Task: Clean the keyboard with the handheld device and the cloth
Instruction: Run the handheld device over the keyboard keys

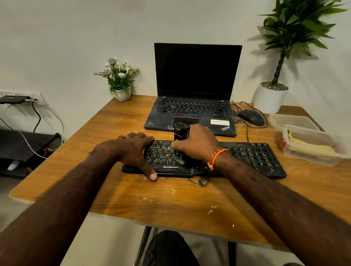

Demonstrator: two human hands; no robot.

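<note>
A dusty black keyboard [251, 158] lies across the middle of the wooden table [125, 195]. My left hand [133, 148] grips its left end, fingers over the far edge and thumb on the near edge. My right hand [198, 143] grips a black cylindrical handheld device [181, 131], held upright with its lower end on the keys left of centre. A yellow cloth [311, 146] lies in a clear plastic box [312, 157] at the right.
An open dusty laptop [193, 92] stands behind the keyboard, with a black mouse [250, 117] and cables beside it. A small flower pot [121, 79] and a large potted plant [271, 97] stand at the back. White crumbs dot the table's near part.
</note>
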